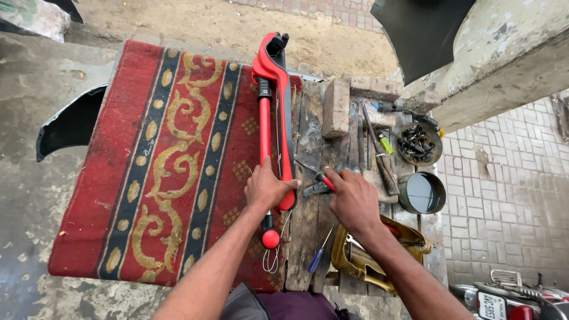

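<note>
My left hand (267,188) rests flat on the lower end of a long red and black motorcycle body panel (283,112) that lies on a red patterned rug (160,166). A red rod with a ball end (265,142) runs alongside the panel under that hand. My right hand (354,200) grips red-handled pliers (317,184), whose jaws point toward the panel's lower edge over a worn wooden bench (308,148).
A blue-handled screwdriver (318,253) lies on the bench near me. A yellow container (367,261) sits under my right forearm. Two round tins (421,192) stand at right, one (418,143) full of bolts. A brick (336,108), loose tools, and a motorcycle's tail (515,296) are nearby.
</note>
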